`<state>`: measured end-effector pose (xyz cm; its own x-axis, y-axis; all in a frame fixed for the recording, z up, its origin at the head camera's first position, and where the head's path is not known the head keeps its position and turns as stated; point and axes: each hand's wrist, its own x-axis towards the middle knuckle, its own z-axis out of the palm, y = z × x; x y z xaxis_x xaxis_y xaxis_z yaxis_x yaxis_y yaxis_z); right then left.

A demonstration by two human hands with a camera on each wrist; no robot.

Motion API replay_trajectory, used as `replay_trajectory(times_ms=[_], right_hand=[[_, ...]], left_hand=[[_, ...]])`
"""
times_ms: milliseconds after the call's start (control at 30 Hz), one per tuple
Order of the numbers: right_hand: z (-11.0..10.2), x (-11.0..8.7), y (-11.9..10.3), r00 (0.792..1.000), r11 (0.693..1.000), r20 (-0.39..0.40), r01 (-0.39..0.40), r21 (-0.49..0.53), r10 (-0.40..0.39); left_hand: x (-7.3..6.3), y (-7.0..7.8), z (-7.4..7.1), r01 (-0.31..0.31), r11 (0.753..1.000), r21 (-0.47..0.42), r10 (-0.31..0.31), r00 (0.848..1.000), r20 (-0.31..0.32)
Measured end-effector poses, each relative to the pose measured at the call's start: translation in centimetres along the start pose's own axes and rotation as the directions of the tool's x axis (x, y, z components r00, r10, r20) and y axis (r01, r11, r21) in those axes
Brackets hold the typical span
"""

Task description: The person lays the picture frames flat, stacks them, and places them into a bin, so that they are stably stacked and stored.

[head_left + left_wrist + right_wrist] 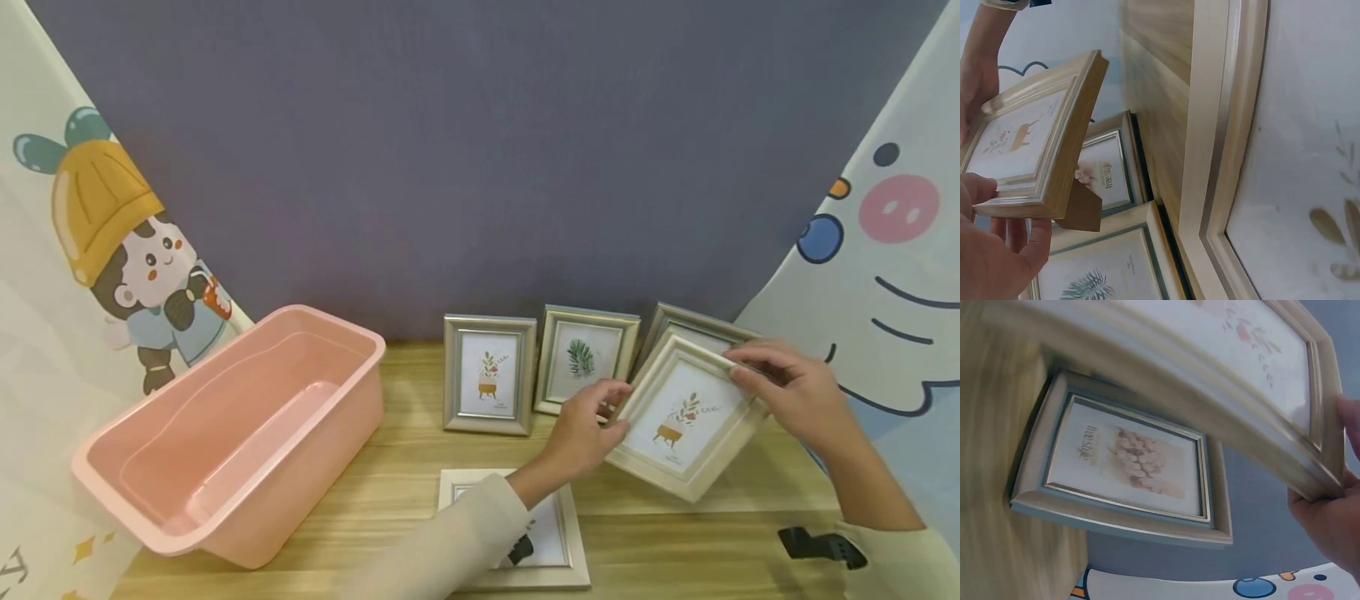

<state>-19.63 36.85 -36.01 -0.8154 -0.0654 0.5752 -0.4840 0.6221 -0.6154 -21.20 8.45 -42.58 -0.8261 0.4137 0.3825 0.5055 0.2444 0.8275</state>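
Note:
A cream picture frame [678,417] with a potted-plant print is held up tilted over the right of the table. My left hand [583,429] pinches its left edge, thumb on the front and fingers behind, as the left wrist view shows. At its upper right edge my right hand [795,396] grips the same frame. In the left wrist view its stand flap [1082,206] juts out behind. Partly hidden behind it stands a frame with a flower print [1129,462]. Close past my left hand stands a frame with a green leaf print [585,358].
A silver-toned frame with a plant print [487,379] stands upright at the back. Another cream frame [577,550] lies flat near the front, partly covered by my left sleeve. At left sits a pink plastic bin [322,467]. A grey wall [480,167] rises behind the wooden table [405,467].

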Motion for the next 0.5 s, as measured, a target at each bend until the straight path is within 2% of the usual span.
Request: replay_trajectory(times_ms=[200, 367, 500], right_hand=[[0.1, -0.6, 0.6, 0.994, 0.998, 0.09, -0.068, -0.009, 0.068], [0.4, -0.9, 0.7, 0.99, 0.998, 0.132, -0.063, 0.029, 0.058], [0.7, -1.0, 0.7, 0.988, 0.996, 0.149, -0.04, 0.08, 0.028]], left_hand=[[0.0, -0.1, -1.4, -0.056, 0.996, 0.07, 0.057, 0.998, -0.003], [0.1, 0.3, -2.8, -0.078, 0.989, 0.128, 0.077, 0.997, 0.011], [0.0, 0.9, -4.0, -0.064, 0.98, 0.189, 0.056, 0.997, 0.045]])
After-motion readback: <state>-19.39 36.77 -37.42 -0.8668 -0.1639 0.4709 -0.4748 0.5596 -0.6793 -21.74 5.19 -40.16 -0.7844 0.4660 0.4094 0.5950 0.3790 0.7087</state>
